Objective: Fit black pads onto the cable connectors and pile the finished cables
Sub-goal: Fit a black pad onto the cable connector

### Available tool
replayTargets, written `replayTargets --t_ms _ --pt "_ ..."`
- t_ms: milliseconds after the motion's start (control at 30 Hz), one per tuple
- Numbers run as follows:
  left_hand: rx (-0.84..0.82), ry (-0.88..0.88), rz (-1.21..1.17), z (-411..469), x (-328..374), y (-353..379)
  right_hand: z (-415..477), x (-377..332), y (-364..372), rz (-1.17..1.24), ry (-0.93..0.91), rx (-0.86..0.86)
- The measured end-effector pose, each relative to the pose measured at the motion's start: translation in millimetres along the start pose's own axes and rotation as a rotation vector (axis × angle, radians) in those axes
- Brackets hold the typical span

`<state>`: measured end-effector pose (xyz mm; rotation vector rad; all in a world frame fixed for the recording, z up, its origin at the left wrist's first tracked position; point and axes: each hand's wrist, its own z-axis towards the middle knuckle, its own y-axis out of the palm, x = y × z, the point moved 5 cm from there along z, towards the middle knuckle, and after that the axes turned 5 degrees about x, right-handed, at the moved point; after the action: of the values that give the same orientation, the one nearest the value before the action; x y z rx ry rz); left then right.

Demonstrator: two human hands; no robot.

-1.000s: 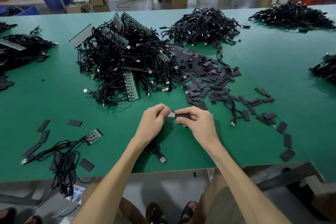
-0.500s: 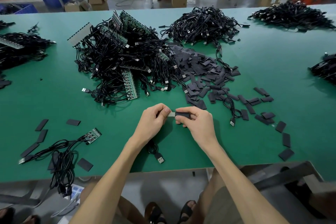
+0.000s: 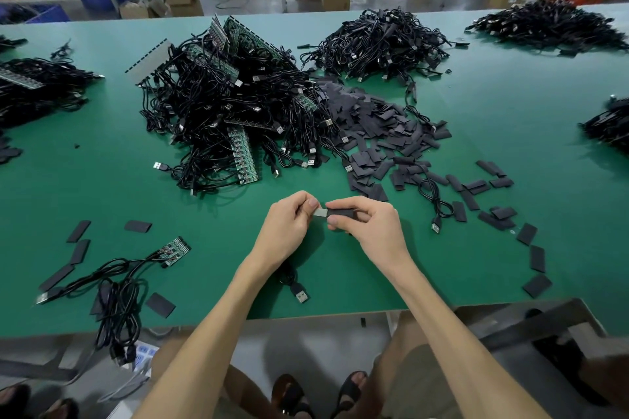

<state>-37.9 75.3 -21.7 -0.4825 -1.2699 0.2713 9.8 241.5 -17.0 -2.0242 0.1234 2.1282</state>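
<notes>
Here, your left hand [image 3: 289, 226] pinches the connector [image 3: 320, 213] and your right hand [image 3: 372, 230] the black pad [image 3: 341, 213]; hold both grips firm and slide straight.

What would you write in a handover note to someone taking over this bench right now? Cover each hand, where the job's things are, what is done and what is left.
Left hand pinches the silvery connector.
Right hand holds a black pad against the connector's end; silver shows, so it is not fully on.
A USB plug, likely this cable's, lies on the green table by the left forearm.
Loose pads lie ahead to the right, the tangled cable heap ahead to the left.
Done: pad started. Left: push it home, pile the cable, work through the heap.
</notes>
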Motion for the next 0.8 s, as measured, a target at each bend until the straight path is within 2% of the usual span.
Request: replayTargets --t_ms 267,433,600,800 --pt "0.019 0.009 0.005 0.4 0.1 -0.7 -0.5 0.8 2.1 -0.029 0.012 -0.031" --pt "0.016 0.005 -0.004 0.7 -1.3 -0.7 -0.8 0.4 -0.3 0.017 0.006 0.014" --pt "-0.015 0.023 -0.011 1.1 1.4 -1.6 -1.5 2.8 6.5 -0.104 -0.048 -0.003" --pt "-0.105 0.039 -0.087 -0.9 7.0 -0.2 -0.4 3.5 4.0 -0.049 -0.041 -0.015"
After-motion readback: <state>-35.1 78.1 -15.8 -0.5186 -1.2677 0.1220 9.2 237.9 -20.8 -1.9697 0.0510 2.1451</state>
